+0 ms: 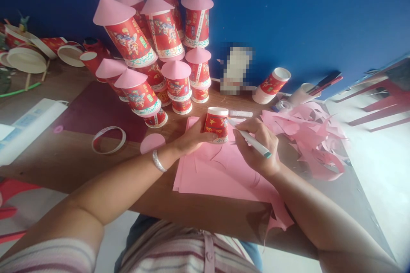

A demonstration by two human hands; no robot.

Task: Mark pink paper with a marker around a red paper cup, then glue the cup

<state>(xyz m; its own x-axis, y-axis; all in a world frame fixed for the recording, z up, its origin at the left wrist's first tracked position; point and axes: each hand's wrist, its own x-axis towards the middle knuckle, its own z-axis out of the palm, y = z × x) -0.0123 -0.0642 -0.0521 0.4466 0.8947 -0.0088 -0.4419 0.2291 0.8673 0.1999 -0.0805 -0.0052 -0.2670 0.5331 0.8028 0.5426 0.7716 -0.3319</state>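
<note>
My left hand (194, 137) is closed round a red paper cup (217, 123) with gold patterns and a white rim. My right hand (259, 143) grips a white marker (256, 143) with a green end, its tip touching or almost touching the cup's right side. Beneath both hands lie sheets of pink paper (205, 175) with curved lines on them. A capped white marker (241, 114) lies just behind the cup. To the left of my left hand rests a pink paper disc (153, 142).
Several red cup towers with pink cone roofs (175, 77) stand at the back left. A white paper ring (109, 140) lies left. Pink scraps (307, 136) pile up at right, near a pen holder (303, 94) and stacked cups (272, 85). A blue wall (288, 17) bounds the table.
</note>
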